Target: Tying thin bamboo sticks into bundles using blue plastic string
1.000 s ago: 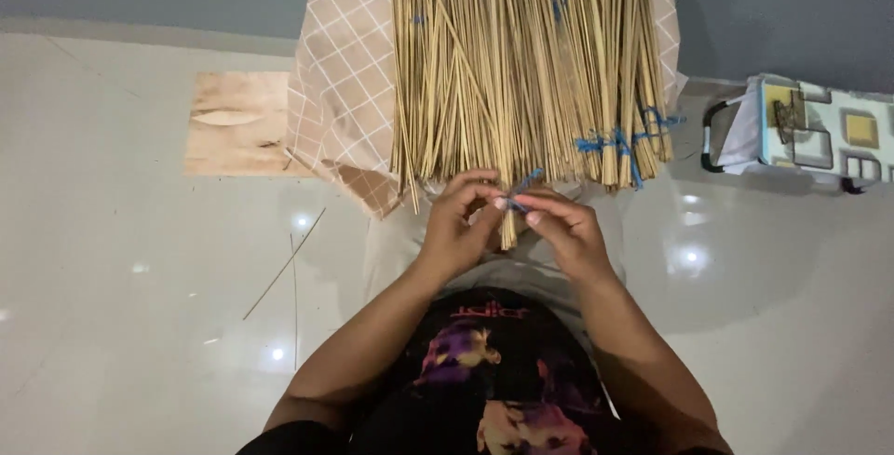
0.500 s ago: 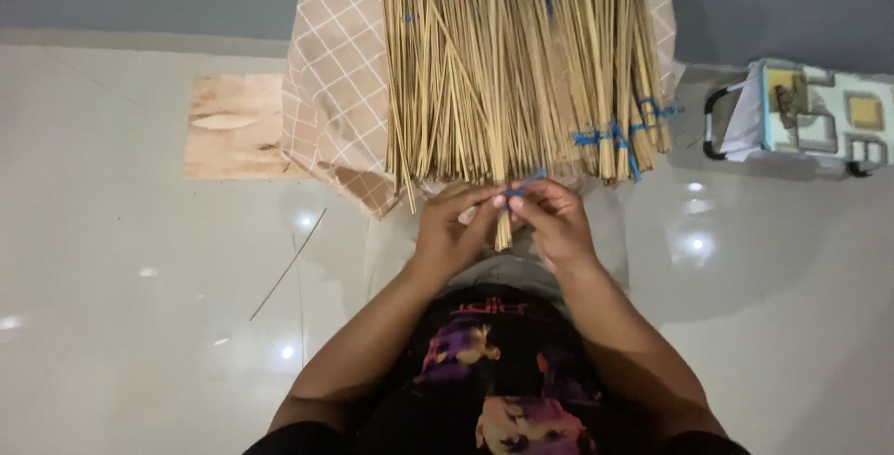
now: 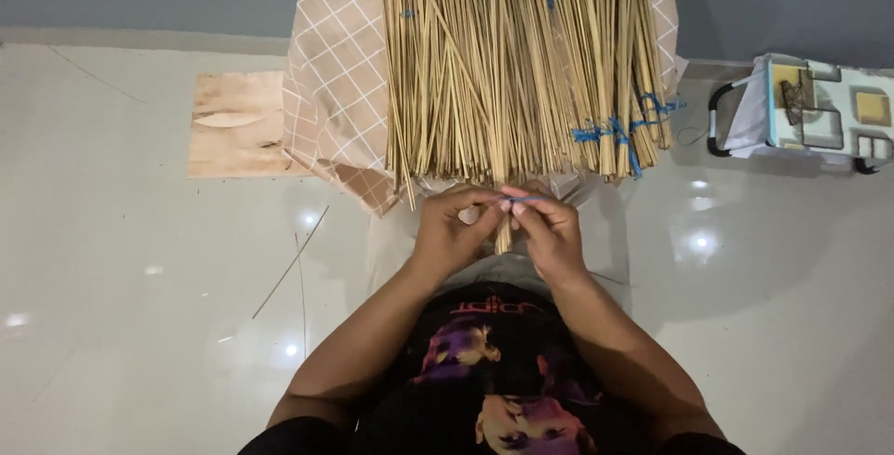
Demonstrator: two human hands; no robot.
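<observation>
glossy pale floor (image 3: 140,325) runs under everything, with a grey wall behind. one big pile of sticks (image 3: 512,54) lies on one checked cloth (image 3: 340,92); too many sticks to count. several blue ties (image 3: 605,134) show at the pile's right end, the exact number unclear. one board (image 3: 237,124) lies left of the cloth, two loose sticks (image 3: 291,264) lie on the floor below it, and one patterned box (image 3: 819,110) stands at far right. two hands meet just below the pile's near edge. left hand (image 3: 447,236) and right hand (image 3: 549,236) both have fingertips pinched together on one blue band (image 3: 521,199), at the top of one small bundle (image 3: 504,233) that stands between the hands, touching both.
</observation>
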